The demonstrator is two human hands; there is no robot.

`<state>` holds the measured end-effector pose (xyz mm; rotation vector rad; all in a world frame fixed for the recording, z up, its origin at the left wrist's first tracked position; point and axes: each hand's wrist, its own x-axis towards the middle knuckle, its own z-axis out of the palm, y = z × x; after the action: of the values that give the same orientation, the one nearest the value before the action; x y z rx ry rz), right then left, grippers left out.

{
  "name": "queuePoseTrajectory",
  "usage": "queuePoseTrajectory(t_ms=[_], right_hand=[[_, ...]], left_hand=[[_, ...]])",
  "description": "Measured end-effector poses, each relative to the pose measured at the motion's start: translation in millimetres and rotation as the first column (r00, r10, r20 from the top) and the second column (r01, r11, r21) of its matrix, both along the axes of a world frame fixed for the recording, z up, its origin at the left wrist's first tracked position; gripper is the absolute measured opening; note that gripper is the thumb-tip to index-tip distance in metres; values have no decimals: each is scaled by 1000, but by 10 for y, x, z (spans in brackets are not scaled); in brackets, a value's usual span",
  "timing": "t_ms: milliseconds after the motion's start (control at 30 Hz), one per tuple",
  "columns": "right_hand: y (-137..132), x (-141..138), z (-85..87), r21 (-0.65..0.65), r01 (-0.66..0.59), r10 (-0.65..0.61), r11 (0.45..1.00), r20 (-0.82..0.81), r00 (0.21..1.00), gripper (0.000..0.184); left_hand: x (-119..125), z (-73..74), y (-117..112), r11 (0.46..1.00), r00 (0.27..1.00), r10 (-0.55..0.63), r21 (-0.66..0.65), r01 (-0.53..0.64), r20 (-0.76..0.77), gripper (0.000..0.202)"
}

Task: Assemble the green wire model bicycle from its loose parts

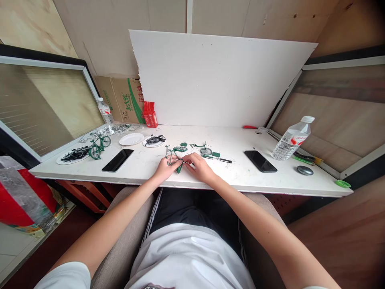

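My left hand is closed around a small green model bicycle frame, held just above the front part of the white table. Beside it, the fingers of my right hand are pinched together against the same model; whatever small part is between them is hidden. Just beyond my hands lies a green spoked wheel. To the right are another wheel, a flat green piece and a thin black stick-like tool.
An assembled green model bicycle stands at the left by a plate of black parts. Phones lie on the left and right. A water bottle stands at the right, near a dark oval object. A white board leans behind.
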<state>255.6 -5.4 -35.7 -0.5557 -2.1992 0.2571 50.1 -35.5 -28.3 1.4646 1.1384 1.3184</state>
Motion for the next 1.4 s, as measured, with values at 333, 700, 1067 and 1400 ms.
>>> queuePoseTrajectory(t_ms=[333, 700, 1067, 1400], right_hand=[[-8, 159, 154, -64, 171, -178, 983, -113, 978, 28], [242, 321, -22, -123, 352, -325, 928, 194, 926, 67], [174, 291, 13, -136, 439, -389, 888, 286, 876, 55], [220, 298, -40, -99, 461, -421, 882, 273, 865, 52]], left_hand=[[-42, -50, 39, 998, 993, 63, -36, -59, 103, 42], [-85, -79, 66, 999, 985, 16, -51, -8, 172, 44], [-97, -108, 82, 998, 981, -6, -56, 18, 194, 46], [-92, -97, 76, 998, 980, -10, -63, 23, 198, 49]])
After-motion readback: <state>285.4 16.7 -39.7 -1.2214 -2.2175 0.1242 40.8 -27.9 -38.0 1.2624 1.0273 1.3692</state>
